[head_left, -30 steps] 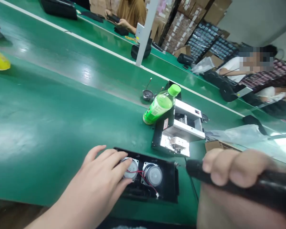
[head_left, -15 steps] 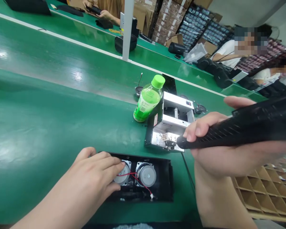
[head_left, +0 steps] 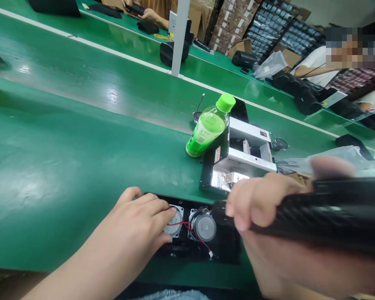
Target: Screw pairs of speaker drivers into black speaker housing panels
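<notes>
My left hand (head_left: 143, 227) lies over the left end of a black speaker housing (head_left: 228, 243), holding it against the green bench. Its fingertips touch the left round speaker driver (head_left: 174, 225), which they partly cover. The right speaker driver (head_left: 205, 227) sits bare in the housing, with thin red wires (head_left: 200, 238) running to a small white plug (head_left: 210, 253). My right hand (head_left: 268, 212) is wrapped round a black electric screwdriver (head_left: 331, 212), blurred by motion. The screwdriver's nose points left, over the right driver's upper corner; its bit is too dark to make out.
Behind the housing stands a white-and-black screw feeder (head_left: 253, 160), with a green-capped bottle (head_left: 208, 129) against its left side. Loose small speakers (head_left: 279, 143) lie near it. A white post (head_left: 179, 39) rises beyond. Co-workers (head_left: 315, 62) sit across the bench.
My right hand has brought the screwdriver from the front of the screw feeder down and left to the housing's right driver. My left hand stays on the housing; the view has shifted left.
</notes>
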`<state>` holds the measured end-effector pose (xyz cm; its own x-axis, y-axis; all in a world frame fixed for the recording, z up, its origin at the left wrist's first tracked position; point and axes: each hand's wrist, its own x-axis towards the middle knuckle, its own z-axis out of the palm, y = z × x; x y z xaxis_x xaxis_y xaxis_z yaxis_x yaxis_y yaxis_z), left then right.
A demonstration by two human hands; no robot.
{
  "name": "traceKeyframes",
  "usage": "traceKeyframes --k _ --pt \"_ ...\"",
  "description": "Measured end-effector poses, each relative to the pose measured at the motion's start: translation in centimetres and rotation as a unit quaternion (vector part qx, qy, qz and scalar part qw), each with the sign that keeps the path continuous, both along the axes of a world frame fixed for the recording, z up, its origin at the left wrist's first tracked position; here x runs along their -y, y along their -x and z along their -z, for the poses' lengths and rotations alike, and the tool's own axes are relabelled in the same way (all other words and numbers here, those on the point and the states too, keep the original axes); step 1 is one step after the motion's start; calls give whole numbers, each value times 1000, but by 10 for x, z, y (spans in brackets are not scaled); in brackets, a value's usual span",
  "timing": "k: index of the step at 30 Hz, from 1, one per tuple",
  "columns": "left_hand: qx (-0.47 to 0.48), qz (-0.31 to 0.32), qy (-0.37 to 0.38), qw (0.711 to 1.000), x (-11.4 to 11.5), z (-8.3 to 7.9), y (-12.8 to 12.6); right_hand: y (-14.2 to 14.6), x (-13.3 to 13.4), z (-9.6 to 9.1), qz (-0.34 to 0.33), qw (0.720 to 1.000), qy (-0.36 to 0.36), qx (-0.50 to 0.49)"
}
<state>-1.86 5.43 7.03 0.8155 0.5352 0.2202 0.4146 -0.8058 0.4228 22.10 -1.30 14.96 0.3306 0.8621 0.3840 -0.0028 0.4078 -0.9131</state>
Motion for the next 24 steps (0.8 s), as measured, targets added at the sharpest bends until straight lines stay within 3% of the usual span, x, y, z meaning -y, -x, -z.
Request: traceKeyframes --k 4,7,24 --pt "-25 -8 16 1000 2 0 -2 12 -22 26 -93 992 -46 -72" --pt "-49 -15 29 998 1 -2 -4 13 -28 36 -109 991 -47 -69" --pt "-82 -29 74 993 2 -1 -7 22 -35 41 -107 992 -17 -60"
